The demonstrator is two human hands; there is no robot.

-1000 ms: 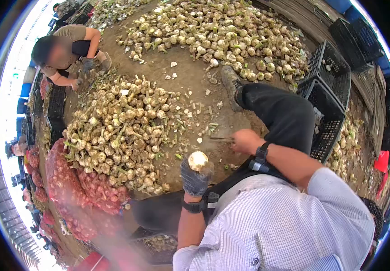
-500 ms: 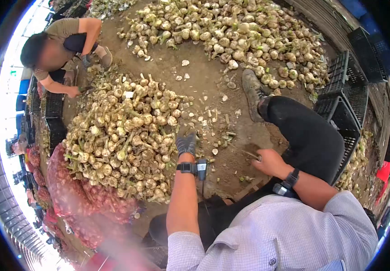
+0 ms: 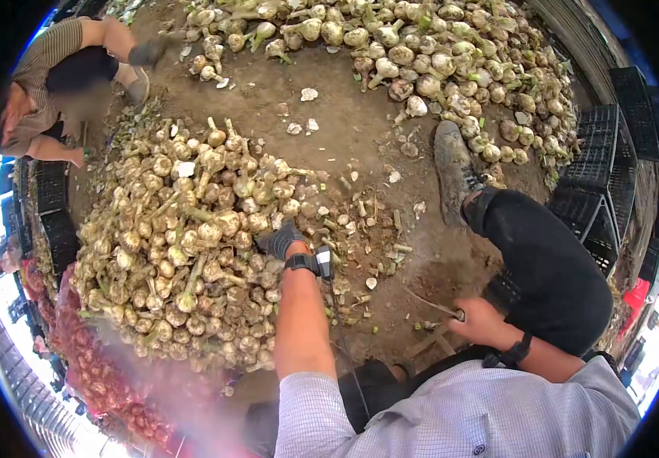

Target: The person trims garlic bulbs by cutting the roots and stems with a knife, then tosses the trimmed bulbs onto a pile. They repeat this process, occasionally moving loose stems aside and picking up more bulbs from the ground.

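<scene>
The near heap of pale, rounded garlic bulbs with stalks attached (image 3: 184, 252) lay at left of centre in the frame. The left hand, in a dark grey knitted glove (image 3: 277, 240), was at its right edge, fingers touching the bulbs; whether they had closed on one could not be told. The bare right hand (image 3: 478, 319), right of centre and well apart from the heap, was clenched around the handle end of a thin, narrow-bladed tool (image 3: 430, 303), which pointed toward the upper left.

The surface was a brown dirt floor (image 3: 345, 114), littered between the heap and the tool with cut stalk pieces and pale skin scraps. A far heap of similar bulbs (image 3: 436, 61) spread across the top of the frame. Black plastic crates with slotted walls (image 3: 591, 145) stood at the right, and others at the left edge. Red mesh sacks (image 3: 89, 366), filled, lay in the lower left, partly under a hazy blur. Another person in a striped brown top (image 3: 47, 69) was low down in the upper left.

The bulbs in the near heap were cream to tan, many soil-stained, with stalks lying in mixed directions. One bright white patch showed near its upper part.
</scene>
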